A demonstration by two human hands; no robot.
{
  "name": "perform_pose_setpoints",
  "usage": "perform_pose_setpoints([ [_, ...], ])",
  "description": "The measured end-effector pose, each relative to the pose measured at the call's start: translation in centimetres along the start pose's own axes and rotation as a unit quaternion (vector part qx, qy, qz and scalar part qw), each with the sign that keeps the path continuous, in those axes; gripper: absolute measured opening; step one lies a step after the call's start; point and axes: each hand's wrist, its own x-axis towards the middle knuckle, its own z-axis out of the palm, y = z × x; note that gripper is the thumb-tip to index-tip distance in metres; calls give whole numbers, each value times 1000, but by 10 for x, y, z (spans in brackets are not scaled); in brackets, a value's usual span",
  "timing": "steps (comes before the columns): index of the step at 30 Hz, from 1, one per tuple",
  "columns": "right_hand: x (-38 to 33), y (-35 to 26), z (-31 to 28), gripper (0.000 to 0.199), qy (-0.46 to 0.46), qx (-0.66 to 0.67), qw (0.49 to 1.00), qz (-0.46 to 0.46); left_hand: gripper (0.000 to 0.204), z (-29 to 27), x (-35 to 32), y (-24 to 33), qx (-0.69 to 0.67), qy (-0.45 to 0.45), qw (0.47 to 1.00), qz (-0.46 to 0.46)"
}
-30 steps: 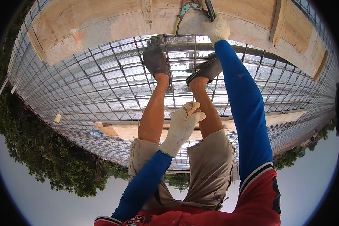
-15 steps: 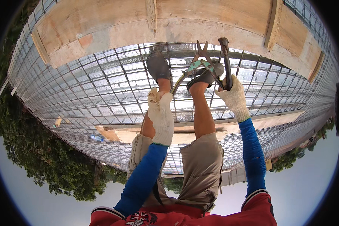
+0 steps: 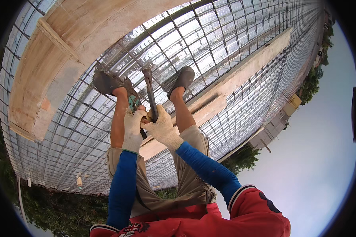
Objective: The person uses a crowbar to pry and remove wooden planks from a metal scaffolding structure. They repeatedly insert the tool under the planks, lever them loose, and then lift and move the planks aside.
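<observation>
My left hand (image 3: 133, 128), in a white knit glove, is closed around the handles of metal snips (image 3: 133, 100) with worn green paint. The snips' dark blades point away from me, beside my left shoe, and look nearly closed. My right hand (image 3: 161, 128), gloved alike, is closed on a dark bar-like tool (image 3: 150, 93) with a thicker far end. The two hands meet, fingertips together, and a dark handle end shows below them. Part of the snips' handles is hidden by the gloves, and bare fingertips show between the hands.
I stand on a steel rebar mesh (image 3: 225, 43) above pale ribbed sheeting. A wide plywood board (image 3: 63, 67) with nailed battens lies at the far left. Narrow planks (image 3: 241, 71) run behind my feet. Trees (image 3: 67, 209) border the mesh.
My hands have come together from wide apart, and the spread snips have closed between them. The dark tool has moved in with my right hand. The view has turned.
</observation>
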Motion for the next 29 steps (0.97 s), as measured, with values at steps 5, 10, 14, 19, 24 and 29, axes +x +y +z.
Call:
perform_pose_setpoints([
  [5, 9, 24, 6, 41, -4, 120, 993, -12, 7, 29, -6, 10, 116, 38, 990, 64],
  [10, -3, 62, -33, 40, 4, 191, 982, 0, 7, 60, -20, -27, 168, -20, 983, 68],
  [14, -25, 96, -91, 48, 55, 217, 972, 68, 20, 73, -10, -79, 211, -88, 971, 65],
  [19, -25, 169, -162, 47, 5, 413, 906, 88, 21, 95, -5, -149, 335, -68, 938, 55],
  [24, -36, 214, -230, 40, 10, 505, 854, 127, 23, 174, -39, -181, 410, -46, 906, 92],
  [29, -37, 255, -282, 33, 72, 546, 824, 134, 33, 194, -14, -196, 481, -62, 875, 13],
])
